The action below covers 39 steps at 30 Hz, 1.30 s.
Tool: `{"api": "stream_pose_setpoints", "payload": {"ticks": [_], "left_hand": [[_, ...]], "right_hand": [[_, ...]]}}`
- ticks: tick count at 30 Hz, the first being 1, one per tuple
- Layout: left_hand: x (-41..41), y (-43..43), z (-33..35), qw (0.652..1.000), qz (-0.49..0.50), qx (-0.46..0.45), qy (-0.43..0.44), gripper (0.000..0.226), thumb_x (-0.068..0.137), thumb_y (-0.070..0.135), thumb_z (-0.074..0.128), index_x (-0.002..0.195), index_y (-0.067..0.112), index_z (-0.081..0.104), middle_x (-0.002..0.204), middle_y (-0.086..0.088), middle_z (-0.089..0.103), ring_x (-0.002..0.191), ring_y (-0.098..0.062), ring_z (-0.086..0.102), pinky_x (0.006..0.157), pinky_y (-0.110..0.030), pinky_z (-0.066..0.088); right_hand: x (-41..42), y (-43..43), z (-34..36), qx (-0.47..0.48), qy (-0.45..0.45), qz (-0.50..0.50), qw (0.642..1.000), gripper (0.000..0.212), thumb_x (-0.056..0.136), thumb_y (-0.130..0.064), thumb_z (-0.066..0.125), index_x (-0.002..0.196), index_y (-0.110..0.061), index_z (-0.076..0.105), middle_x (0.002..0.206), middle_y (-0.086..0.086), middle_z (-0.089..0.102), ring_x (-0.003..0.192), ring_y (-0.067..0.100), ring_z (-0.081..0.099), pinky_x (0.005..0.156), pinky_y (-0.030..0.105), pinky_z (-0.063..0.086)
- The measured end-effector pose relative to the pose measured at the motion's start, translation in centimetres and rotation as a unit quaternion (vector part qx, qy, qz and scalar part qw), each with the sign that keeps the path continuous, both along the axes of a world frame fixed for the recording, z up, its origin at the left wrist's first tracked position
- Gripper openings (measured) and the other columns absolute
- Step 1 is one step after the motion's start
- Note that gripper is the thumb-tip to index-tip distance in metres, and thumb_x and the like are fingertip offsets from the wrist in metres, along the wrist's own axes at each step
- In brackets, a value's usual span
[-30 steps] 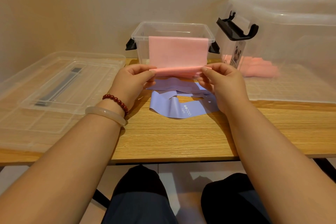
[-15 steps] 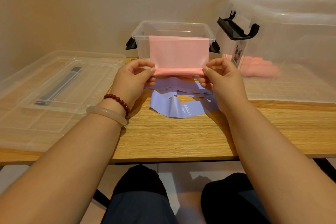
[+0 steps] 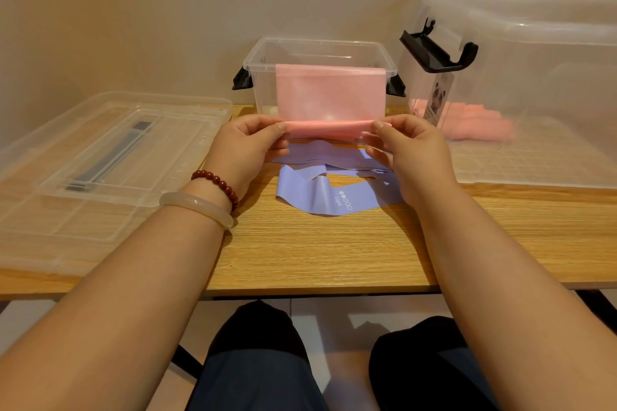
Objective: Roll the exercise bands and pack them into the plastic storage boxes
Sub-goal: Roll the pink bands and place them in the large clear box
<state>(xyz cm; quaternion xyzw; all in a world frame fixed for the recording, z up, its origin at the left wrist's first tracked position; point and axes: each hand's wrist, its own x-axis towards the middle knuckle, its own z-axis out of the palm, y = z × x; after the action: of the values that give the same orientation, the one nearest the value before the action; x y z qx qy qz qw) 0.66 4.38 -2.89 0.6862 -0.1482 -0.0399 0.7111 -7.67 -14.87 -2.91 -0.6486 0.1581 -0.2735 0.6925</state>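
Boxes: two. The small box [image 3: 320, 47] stands open at the back of the table [image 3: 334, 250]. The large box [image 3: 534, 30] stands to its right and holds pink rolls [image 3: 474, 125], count unclear through the wall.

Lids: one lid [image 3: 100, 157], flat, to the left of the small box.

Pink band [image 3: 329, 93]: one. It is draped over the small box's front rim and hangs down its front, with the lower end rolled.

Hands: two. The left hand [image 3: 247, 147] and the right hand [image 3: 410, 150] each pinch one end of that roll, thumb on top and fingers curled beneath, just in front of the small box.

Purple bands [image 3: 334, 187]: loose and overlapping on the table in front of the small box, under the hands. Number not determinable.

Bracelets [image 3: 217, 182]: two, on the left wrist.
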Motion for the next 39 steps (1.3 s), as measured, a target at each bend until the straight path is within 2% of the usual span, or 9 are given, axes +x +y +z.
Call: {"api": "stream_pose_setpoints", "payload": {"ticks": [7, 10, 15, 17, 19, 23, 28, 35, 39], "left_hand": [[0.04, -0.1, -0.05, 1.0, 0.013, 0.009, -0.013, 0.009, 0.093, 0.005, 0.059, 0.093, 0.01, 0.067, 0.077, -0.004, 0.065, 0.064, -0.007, 0.063, 0.068, -0.018, 0.055], [0.13, 0.05, -0.03, 0.999, 0.012, 0.019, -0.029, 0.014, 0.092, 0.004, 0.06, 0.093, 0.018, 0.065, 0.079, -0.004, 0.064, 0.064, -0.007, 0.063, 0.066, -0.02, 0.055], [0.02, 0.11, 0.11, 0.999, 0.015, 0.021, -0.023, 0.014, 0.093, 0.005, 0.059, 0.09, 0.017, 0.068, 0.079, -0.003, 0.065, 0.066, -0.007, 0.062, 0.068, -0.019, 0.055], [0.09, 0.19, 0.12, 1.0, 0.009, 0.011, -0.007, 0.011, 0.091, 0.006, 0.063, 0.09, 0.015, 0.069, 0.082, -0.004, 0.067, 0.071, -0.011, 0.064, 0.072, -0.021, 0.056], [0.25, 0.32, 0.04, 1.0, 0.004, 0.001, 0.007, 0.01, 0.088, 0.005, 0.066, 0.09, 0.014, 0.069, 0.081, -0.005, 0.068, 0.076, -0.016, 0.065, 0.08, -0.027, 0.057], [0.18, 0.24, -0.03, 1.0, 0.006, 0.005, -0.006, 0.01, 0.09, 0.006, 0.063, 0.089, 0.014, 0.069, 0.079, -0.004, 0.069, 0.074, -0.014, 0.065, 0.079, -0.025, 0.057], [0.21, 0.1, -0.1, 0.999, 0.026, 0.013, -0.016, 0.01, 0.09, 0.01, 0.064, 0.082, 0.013, 0.07, 0.073, -0.001, 0.067, 0.074, -0.014, 0.064, 0.079, -0.026, 0.057], [0.0, 0.0, 0.03, 0.999, 0.022, 0.012, -0.02, 0.011, 0.091, 0.006, 0.062, 0.089, 0.015, 0.068, 0.078, -0.003, 0.066, 0.066, -0.008, 0.063, 0.067, -0.016, 0.054], [0.07, 0.06, 0.11, 1.0, 0.014, 0.006, -0.021, 0.015, 0.091, 0.004, 0.062, 0.09, 0.018, 0.066, 0.077, -0.003, 0.063, 0.062, -0.006, 0.061, 0.064, -0.019, 0.054]], "right_hand": [[0.26, -0.06, -0.09, -0.012, 0.008, -0.013, 1.0, 0.009, 0.094, -0.006, 0.06, 0.087, -0.012, 0.06, 0.08, 0.011, 0.067, 0.063, 0.014, 0.068, 0.063, 0.022, 0.055], [0.16, 0.01, 0.1, -0.037, 0.005, -0.012, 0.999, 0.016, 0.094, -0.002, 0.058, 0.086, -0.016, 0.056, 0.078, 0.009, 0.062, 0.054, 0.01, 0.06, 0.056, 0.021, 0.052], [0.04, -0.05, 0.09, -0.043, 0.012, 0.004, 0.999, 0.009, 0.093, -0.009, 0.063, 0.086, -0.014, 0.066, 0.078, 0.006, 0.065, 0.067, 0.013, 0.063, 0.068, 0.024, 0.054], [-0.05, -0.04, 0.21, -0.006, 0.003, 0.023, 1.0, 0.002, 0.09, -0.009, 0.066, 0.088, -0.01, 0.068, 0.086, 0.01, 0.068, 0.079, 0.019, 0.068, 0.073, 0.025, 0.056], [0.0, -0.12, 0.12, -0.002, 0.009, 0.031, 0.999, 0.008, 0.088, -0.006, 0.068, 0.096, -0.007, 0.068, 0.093, 0.012, 0.069, 0.084, 0.021, 0.069, 0.076, 0.025, 0.057], [0.1, -0.04, -0.05, -0.024, 0.015, 0.007, 1.0, 0.005, 0.092, -0.007, 0.063, 0.094, -0.009, 0.068, 0.08, 0.005, 0.068, 0.073, 0.014, 0.067, 0.075, 0.024, 0.058], [0.24, -0.09, -0.1, 0.006, 0.009, -0.003, 1.0, 0.011, 0.093, -0.011, 0.063, 0.083, -0.011, 0.066, 0.088, 0.013, 0.068, 0.083, 0.022, 0.071, 0.073, 0.024, 0.056], [0.27, -0.14, -0.15, 0.007, -0.002, -0.001, 1.0, 0.007, 0.093, -0.006, 0.061, 0.088, -0.011, 0.064, 0.083, 0.008, 0.068, 0.073, 0.018, 0.072, 0.069, 0.022, 0.055], [0.14, 0.02, 0.11, -0.026, -0.004, -0.002, 1.0, 0.014, 0.094, -0.003, 0.059, 0.086, -0.015, 0.059, 0.078, 0.007, 0.063, 0.057, 0.011, 0.063, 0.06, 0.022, 0.055]]}}
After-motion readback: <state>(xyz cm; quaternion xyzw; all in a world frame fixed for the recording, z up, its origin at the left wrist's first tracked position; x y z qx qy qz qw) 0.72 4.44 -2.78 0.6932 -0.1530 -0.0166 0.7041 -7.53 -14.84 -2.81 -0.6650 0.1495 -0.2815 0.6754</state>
